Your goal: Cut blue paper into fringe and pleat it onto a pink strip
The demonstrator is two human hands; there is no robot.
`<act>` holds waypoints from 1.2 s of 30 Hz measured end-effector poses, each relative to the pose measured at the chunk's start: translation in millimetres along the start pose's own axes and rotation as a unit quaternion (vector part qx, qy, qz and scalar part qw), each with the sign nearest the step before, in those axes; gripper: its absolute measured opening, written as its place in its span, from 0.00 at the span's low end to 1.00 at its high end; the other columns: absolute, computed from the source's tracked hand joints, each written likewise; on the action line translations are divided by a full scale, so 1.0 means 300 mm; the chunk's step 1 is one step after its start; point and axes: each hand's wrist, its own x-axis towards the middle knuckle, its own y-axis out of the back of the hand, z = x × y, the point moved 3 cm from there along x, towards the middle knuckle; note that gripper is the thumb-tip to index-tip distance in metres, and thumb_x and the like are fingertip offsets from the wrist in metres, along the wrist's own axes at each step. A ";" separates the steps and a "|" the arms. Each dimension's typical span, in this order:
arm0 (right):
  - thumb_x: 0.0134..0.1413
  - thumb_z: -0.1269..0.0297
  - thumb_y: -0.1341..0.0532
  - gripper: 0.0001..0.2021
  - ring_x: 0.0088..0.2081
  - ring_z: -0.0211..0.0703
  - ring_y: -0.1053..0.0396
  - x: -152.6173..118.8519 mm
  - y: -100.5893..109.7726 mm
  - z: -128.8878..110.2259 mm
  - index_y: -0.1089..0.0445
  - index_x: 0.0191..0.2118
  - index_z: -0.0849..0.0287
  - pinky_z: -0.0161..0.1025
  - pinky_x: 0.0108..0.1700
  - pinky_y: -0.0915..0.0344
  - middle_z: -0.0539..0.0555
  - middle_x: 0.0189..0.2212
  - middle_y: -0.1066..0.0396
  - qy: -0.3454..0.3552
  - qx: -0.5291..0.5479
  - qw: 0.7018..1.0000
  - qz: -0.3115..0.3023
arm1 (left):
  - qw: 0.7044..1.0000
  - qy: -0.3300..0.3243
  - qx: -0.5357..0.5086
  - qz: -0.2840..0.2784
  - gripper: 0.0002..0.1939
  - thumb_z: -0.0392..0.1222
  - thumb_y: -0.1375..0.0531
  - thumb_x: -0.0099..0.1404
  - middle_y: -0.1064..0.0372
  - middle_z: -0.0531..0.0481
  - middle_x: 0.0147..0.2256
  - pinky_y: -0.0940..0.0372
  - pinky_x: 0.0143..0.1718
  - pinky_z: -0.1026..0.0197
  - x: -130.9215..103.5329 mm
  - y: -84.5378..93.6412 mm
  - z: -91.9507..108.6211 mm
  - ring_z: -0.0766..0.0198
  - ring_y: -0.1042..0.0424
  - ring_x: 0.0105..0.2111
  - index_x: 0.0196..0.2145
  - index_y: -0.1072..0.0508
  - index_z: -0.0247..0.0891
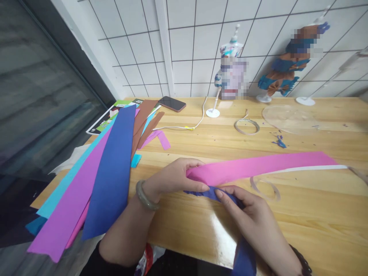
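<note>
My left hand (191,174) is closed, its thumb pressing the gathered end of a dark blue paper strip (211,193). A long pink paper strip (258,165) runs from that hand to the right, with a thin white band (310,168) along its lower edge. My right hand (244,207) pinches the blue strip between thumb and fingers, just beside the left thumb. The blue strip is folded or gathered there, and its loose length (245,255) hangs below my right wrist over the table's front edge.
Long blue (115,172), purple, turquoise and brown strips lie at the left, some overhanging the table. A phone (172,104), a white cord (198,122), a roll of tape (246,126), blue scraps (279,142) and small dress forms (230,50) stand or lie farther back.
</note>
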 end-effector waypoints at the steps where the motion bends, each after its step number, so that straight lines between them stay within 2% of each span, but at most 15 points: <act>1: 0.54 0.55 0.44 0.13 0.37 0.42 0.29 -0.001 0.001 -0.002 0.27 0.39 0.56 0.34 0.39 0.33 0.52 0.36 0.25 0.004 -0.004 1.000 0.002 | 1.000 0.004 0.001 0.000 0.23 0.41 0.37 0.52 0.31 0.48 0.38 0.35 0.28 0.67 0.000 -0.001 0.000 0.66 0.31 0.32 0.47 0.31 0.38; 6: 0.55 0.59 0.43 0.10 0.37 0.40 0.30 -0.006 0.005 -0.023 0.27 0.40 0.54 0.34 0.41 0.35 0.52 0.37 0.26 0.064 -0.023 0.998 0.014 | 0.999 0.006 0.032 0.016 0.22 0.36 0.40 0.53 0.31 0.47 0.38 0.35 0.28 0.67 0.001 -0.006 -0.002 0.64 0.30 0.33 0.47 0.31 0.36; 10: 0.56 0.61 0.44 0.09 0.39 0.38 0.30 -0.003 -0.012 -0.039 0.28 0.40 0.52 0.32 0.42 0.35 0.50 0.39 0.27 0.087 0.009 0.996 -0.037 | 0.998 -0.017 0.052 0.028 0.20 0.34 0.41 0.53 0.30 0.47 0.38 0.35 0.30 0.65 0.001 -0.007 0.004 0.63 0.31 0.35 0.46 0.30 0.34; 13: 0.56 0.61 0.44 0.10 0.40 0.39 0.30 0.002 -0.021 -0.042 0.28 0.40 0.53 0.33 0.43 0.35 0.51 0.39 0.27 0.086 0.019 0.995 -0.050 | 0.998 -0.022 0.057 0.033 0.21 0.33 0.41 0.52 0.30 0.47 0.37 0.36 0.29 0.65 0.002 -0.006 0.006 0.64 0.31 0.32 0.45 0.30 0.34; 22: 0.54 0.58 0.43 0.11 0.36 0.44 0.30 0.013 -0.019 -0.023 0.27 0.37 0.56 0.39 0.40 0.34 0.53 0.34 0.25 0.058 -0.019 0.998 -0.002 | 0.998 -0.022 0.053 0.039 0.20 0.34 0.41 0.52 0.30 0.48 0.36 0.37 0.29 0.66 0.000 -0.004 0.011 0.67 0.32 0.31 0.45 0.30 0.35; 29: 0.53 0.57 0.42 0.10 0.34 0.43 0.30 0.018 -0.024 -0.018 0.29 0.32 0.56 0.37 0.37 0.35 0.52 0.32 0.26 0.035 -0.009 0.999 0.011 | 0.998 -0.011 0.051 0.029 0.19 0.34 0.41 0.53 0.30 0.49 0.35 0.37 0.28 0.67 -0.001 -0.009 0.011 0.67 0.31 0.30 0.45 0.30 0.35; 36: 0.53 0.56 0.43 0.10 0.32 0.43 0.31 0.017 -0.023 -0.014 0.29 0.32 0.57 0.37 0.35 0.36 0.52 0.30 0.26 0.034 -0.033 0.999 0.022 | 0.999 0.001 0.036 0.020 0.19 0.35 0.42 0.54 0.30 0.48 0.35 0.36 0.27 0.67 0.000 -0.013 0.008 0.67 0.31 0.30 0.46 0.31 0.35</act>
